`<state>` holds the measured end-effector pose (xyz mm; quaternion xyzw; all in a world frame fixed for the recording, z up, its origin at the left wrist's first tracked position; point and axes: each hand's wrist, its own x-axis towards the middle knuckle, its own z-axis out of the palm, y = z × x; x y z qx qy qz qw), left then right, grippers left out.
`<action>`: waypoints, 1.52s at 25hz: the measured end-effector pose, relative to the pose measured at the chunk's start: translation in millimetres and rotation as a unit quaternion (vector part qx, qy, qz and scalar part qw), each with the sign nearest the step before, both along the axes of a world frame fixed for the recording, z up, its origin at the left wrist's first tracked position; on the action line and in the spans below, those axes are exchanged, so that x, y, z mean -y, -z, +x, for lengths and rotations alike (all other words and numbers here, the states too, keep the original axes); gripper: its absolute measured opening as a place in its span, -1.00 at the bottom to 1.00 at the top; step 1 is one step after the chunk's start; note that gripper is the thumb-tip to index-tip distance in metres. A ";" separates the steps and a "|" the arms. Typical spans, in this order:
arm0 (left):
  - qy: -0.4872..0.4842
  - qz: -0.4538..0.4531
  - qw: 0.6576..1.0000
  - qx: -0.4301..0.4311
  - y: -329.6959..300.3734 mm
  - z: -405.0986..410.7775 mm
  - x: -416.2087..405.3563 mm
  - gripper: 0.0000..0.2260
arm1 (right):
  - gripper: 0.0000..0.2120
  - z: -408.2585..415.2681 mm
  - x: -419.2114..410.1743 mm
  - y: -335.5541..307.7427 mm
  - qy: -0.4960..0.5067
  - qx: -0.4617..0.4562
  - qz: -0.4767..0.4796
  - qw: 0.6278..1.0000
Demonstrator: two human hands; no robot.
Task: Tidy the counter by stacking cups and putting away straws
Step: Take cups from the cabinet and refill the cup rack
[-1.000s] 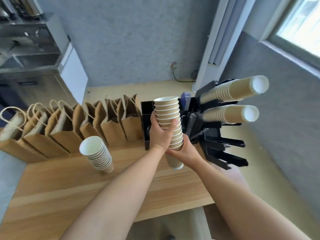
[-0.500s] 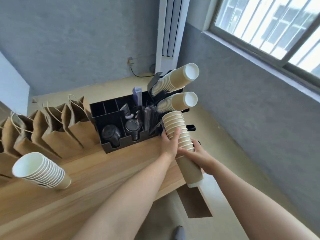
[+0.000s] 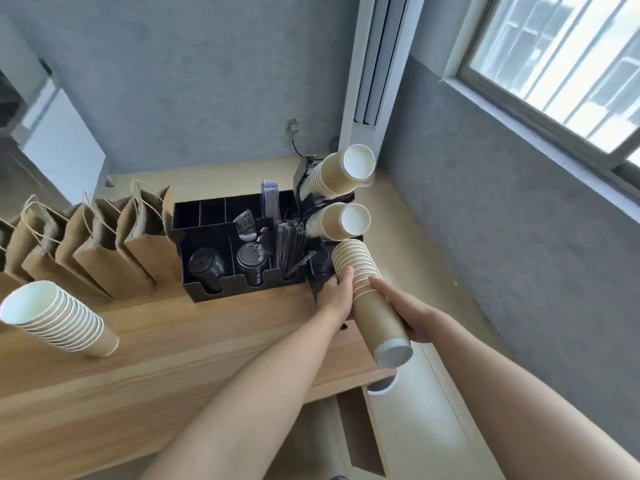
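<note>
Paper cups in a nested stack (image 3: 367,289) now lie tilted between our hands, rims aimed into the third slot of the black cup rack (image 3: 320,261), right under the two sleeves already loaded there (image 3: 337,174) (image 3: 337,221); a second ago we held this stack upright over the middle of the surface (image 3: 173,341), and half a second ago it was only beginning to lean toward the rack. Our left hand (image 3: 334,294) has its grip wrapped round the ribbed rims near the slot, and our right hand (image 3: 403,308) has its grip closed round the plain lower body, the base pointing back at us. We judge this stack nearly docked: one push along its axis should seat it. Another stack (image 3: 57,317) waits on its side at the left of the surface, and the straws (image 3: 287,244) stand in the black organiser (image 3: 194,220), so the tidying is perhaps halfway
</note>
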<state>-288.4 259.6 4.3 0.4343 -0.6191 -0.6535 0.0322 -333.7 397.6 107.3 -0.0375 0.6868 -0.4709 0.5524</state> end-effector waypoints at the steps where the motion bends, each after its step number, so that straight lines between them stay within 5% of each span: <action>1: -0.019 0.013 1.000 0.003 -10.9 1.7 0.6 -0.31 | -0.33 -6.4 3.1 -3.7 -0.019 0.020 0.001 1.000; 11: -0.116 -0.008 0.993 0.036 -55.4 -3.5 13.0 -0.58 | -0.34 -50.8 47.2 0.6 -0.008 0.077 -0.008 0.997; 23: -0.052 -0.168 0.982 0.065 -56.4 -7.7 24.9 -0.68 | -0.60 -61.9 79.8 33.9 0.120 0.041 -0.002 0.992; 33: -0.142 -0.084 0.985 0.054 -27.9 10.4 27.2 -0.70 | -0.81 -29.1 69.0 64.6 0.203 0.035 0.022 0.978; 38: -0.151 -0.032 0.985 0.071 0.7 43.5 31.5 -0.70 | -0.75 11.0 71.1 91.7 0.174 0.018 0.070 0.982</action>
